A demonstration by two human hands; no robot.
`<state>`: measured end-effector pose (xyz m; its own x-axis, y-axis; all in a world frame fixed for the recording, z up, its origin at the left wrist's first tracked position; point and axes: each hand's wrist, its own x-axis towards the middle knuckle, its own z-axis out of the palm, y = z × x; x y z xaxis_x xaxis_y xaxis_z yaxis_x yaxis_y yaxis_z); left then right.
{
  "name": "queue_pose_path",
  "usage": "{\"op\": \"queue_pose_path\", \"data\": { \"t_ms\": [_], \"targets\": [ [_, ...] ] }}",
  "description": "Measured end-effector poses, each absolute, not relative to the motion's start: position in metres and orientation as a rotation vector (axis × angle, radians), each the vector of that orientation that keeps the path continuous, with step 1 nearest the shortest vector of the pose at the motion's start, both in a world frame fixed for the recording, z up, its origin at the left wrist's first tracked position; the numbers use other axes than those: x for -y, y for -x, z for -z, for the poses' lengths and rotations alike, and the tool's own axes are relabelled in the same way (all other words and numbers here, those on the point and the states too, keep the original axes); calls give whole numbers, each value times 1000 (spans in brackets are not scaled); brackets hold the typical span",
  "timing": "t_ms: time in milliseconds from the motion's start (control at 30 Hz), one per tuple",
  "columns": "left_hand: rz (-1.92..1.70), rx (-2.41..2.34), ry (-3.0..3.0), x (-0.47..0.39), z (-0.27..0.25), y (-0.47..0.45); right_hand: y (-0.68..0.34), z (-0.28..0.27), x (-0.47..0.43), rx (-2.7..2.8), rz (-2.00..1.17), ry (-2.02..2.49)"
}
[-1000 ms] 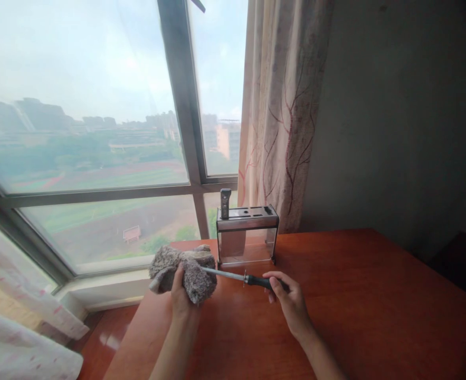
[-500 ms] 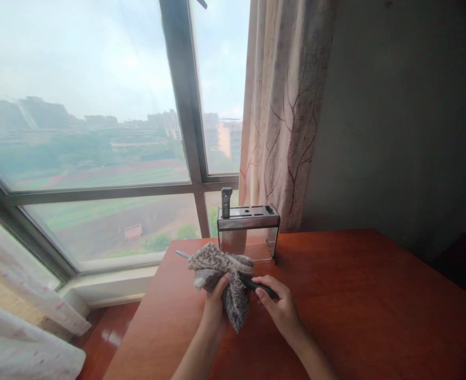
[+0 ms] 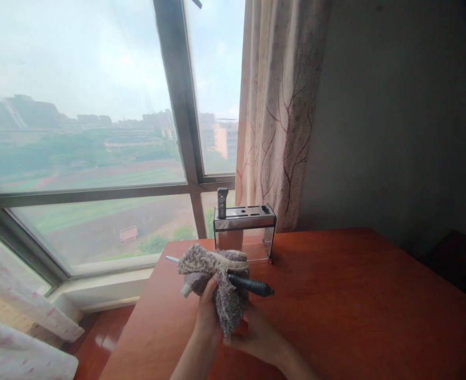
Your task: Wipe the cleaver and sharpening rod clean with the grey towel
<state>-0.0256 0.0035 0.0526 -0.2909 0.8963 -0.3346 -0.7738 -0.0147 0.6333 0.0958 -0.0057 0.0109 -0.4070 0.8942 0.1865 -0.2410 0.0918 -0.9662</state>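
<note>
A crumpled grey fuzzy cloth [image 3: 201, 261] is wrapped around a long tool that looks like a sharpening steel. Its black ribbed handle [image 3: 252, 285] sticks out to the right, and a thin metal tip [image 3: 172, 259] pokes out at the left. My left hand [image 3: 208, 309] grips the bundle from below, thumb on top and other fingers hidden under the cloth. Below the handle, my right hand [image 3: 258, 335] is off it, fingers apart beside the cloth's hanging end; some fingertips are hidden behind the cloth.
A knife block [image 3: 244, 214] with a metal top and see-through sides stands just behind my hands, one grey-handled knife [image 3: 222, 203] upright in it. The reddish wooden table [image 3: 335, 295] extends right. A window and curtain [image 3: 276, 116] are behind; the table's left edge drops to the floor.
My right hand has let go of the black handle and moved down and left, under the bundle. My left hand still holds the cloth. The whole view has shifted slightly.
</note>
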Motion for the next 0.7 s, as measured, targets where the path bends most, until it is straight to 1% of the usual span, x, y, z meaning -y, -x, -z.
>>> {"op": "queue_pose_path", "data": {
  "t_ms": [67,167,300,400,500,700],
  "targets": [
    [-1704,-1007,-239,-3,-45,22,-88,-14,10,1430,-1566,606],
    [-1768,-1143,-331,0,-37,13,-81,-12,12,1236,-1514,593],
    [-1778,-994,-387,4,-38,-3,-83,-5,12,977,-1451,719],
    [-1759,-885,-360,5,-38,-12,-87,-6,12,824,-1515,703],
    [-1715,-867,-350,5,-31,-18,-91,-9,9,705,-1619,635],
    [-1684,-906,-342,7,-16,-28,-98,-8,-3,577,-1637,603]
  ]
}}
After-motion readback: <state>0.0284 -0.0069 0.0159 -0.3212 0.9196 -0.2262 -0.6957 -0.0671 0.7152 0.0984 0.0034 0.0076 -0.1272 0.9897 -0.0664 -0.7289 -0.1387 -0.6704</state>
